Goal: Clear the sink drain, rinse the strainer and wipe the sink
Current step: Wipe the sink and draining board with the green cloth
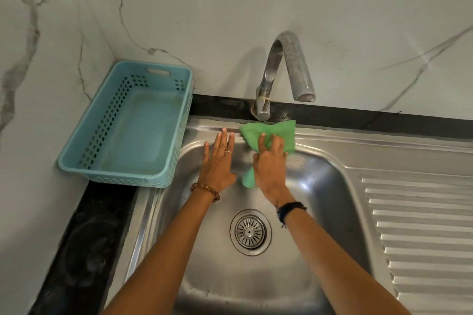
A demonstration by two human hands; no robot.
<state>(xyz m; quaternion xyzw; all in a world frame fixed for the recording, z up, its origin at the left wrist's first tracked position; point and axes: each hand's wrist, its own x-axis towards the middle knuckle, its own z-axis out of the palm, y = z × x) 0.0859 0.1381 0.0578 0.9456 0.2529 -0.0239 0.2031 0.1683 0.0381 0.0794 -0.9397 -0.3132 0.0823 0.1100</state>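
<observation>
We are pressing the soft, light green cloth (268, 135) against the sink (320, 174) back wall under the tap (286, 64) with our right hand (271, 166), its grip bunching the limp cloth, while our left hand (217, 161) is lying flat and empty beside it, the strainer (250, 231) sitting in the drain.

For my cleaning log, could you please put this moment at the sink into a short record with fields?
place: steel sink with ribbed drainboard at its right
right hand: pressing a green cloth on the sink's back rim, below the tap
left hand: flat and open on the back wall of the sink, holding nothing
strainer: seated in the drain
water: none running
basket: blue, on the counter at left
</observation>
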